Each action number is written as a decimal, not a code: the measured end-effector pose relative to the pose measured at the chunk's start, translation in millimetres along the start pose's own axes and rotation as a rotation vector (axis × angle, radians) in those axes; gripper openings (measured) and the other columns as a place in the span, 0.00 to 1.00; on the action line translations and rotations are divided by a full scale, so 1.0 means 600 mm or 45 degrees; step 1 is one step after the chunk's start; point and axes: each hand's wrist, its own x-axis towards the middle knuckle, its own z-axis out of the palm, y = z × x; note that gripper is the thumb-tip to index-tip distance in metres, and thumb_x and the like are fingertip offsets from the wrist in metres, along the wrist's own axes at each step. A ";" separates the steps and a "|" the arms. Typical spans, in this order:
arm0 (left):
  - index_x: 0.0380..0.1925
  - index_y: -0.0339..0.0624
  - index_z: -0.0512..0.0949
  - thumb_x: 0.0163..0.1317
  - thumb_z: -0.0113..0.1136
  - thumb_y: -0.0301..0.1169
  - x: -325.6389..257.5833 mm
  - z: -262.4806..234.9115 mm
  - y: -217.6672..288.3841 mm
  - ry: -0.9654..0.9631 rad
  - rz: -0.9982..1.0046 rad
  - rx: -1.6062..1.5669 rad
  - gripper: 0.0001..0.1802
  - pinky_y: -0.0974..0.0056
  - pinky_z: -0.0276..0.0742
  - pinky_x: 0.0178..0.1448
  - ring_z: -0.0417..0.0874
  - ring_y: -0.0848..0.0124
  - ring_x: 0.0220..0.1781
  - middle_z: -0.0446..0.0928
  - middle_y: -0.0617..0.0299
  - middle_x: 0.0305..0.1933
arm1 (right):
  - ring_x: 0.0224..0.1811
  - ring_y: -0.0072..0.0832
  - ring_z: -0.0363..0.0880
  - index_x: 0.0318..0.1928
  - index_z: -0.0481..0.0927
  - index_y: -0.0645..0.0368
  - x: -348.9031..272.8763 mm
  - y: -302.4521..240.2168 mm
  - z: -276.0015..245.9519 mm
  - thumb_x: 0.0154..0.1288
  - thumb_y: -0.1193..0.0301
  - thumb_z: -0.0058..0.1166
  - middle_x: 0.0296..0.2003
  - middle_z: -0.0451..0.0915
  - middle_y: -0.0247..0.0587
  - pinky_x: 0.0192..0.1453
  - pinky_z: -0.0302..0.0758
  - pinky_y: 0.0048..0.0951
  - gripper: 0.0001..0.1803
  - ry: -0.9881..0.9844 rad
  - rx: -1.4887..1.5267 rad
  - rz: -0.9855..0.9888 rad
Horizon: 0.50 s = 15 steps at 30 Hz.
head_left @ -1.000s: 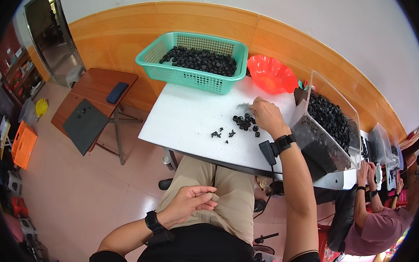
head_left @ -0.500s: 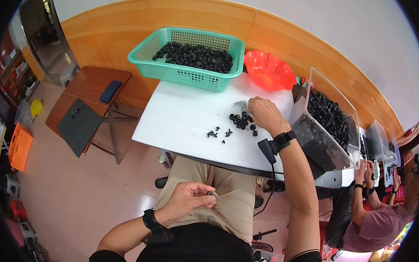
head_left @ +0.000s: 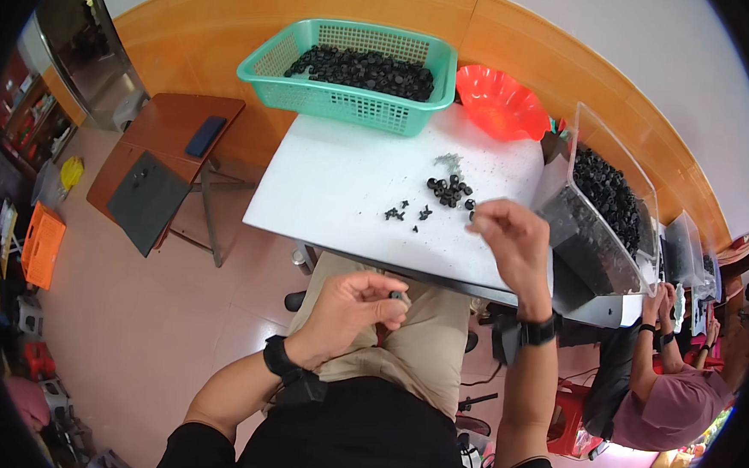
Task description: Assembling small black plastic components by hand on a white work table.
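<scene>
Drawing back from the grey pile, right hand narrowed, contents unclear, left hand pinching a small dark part

Bench mid-frame. Basket upper ctr, at bench's back L, small pcs in it; bowl just R. Bin w/ parts inside, bench's R end. Bead pile ctr of bench, tiny bits front-L of it. Side table L of frame, pad + case on it; crate far L.

White wall w/ orange panelling, pink tile flr, brown tbl at L, dark doorway
</scene>
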 end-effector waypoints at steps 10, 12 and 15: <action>0.46 0.34 0.82 0.60 0.70 0.26 0.008 0.003 0.003 -0.178 0.004 -0.106 0.14 0.66 0.84 0.35 0.86 0.69 0.32 0.84 0.54 0.36 | 0.38 0.23 0.80 0.42 0.87 0.63 -0.102 -0.042 0.062 0.60 0.82 0.66 0.37 0.82 0.39 0.40 0.77 0.23 0.09 -0.346 0.435 -0.230; 0.46 0.33 0.82 0.63 0.68 0.25 0.001 0.004 0.004 -0.190 0.019 -0.081 0.13 0.70 0.82 0.31 0.85 0.73 0.31 0.84 0.57 0.34 | 0.37 0.22 0.80 0.42 0.88 0.62 -0.108 -0.051 0.070 0.58 0.82 0.67 0.36 0.81 0.38 0.38 0.78 0.23 0.10 -0.381 0.544 -0.184; 0.46 0.34 0.82 0.62 0.69 0.23 -0.003 0.009 0.007 -0.183 0.025 -0.103 0.13 0.70 0.82 0.30 0.86 0.73 0.31 0.84 0.57 0.32 | 0.36 0.22 0.79 0.42 0.88 0.60 -0.110 -0.040 0.072 0.57 0.81 0.68 0.36 0.80 0.37 0.38 0.78 0.23 0.11 -0.385 0.406 -0.290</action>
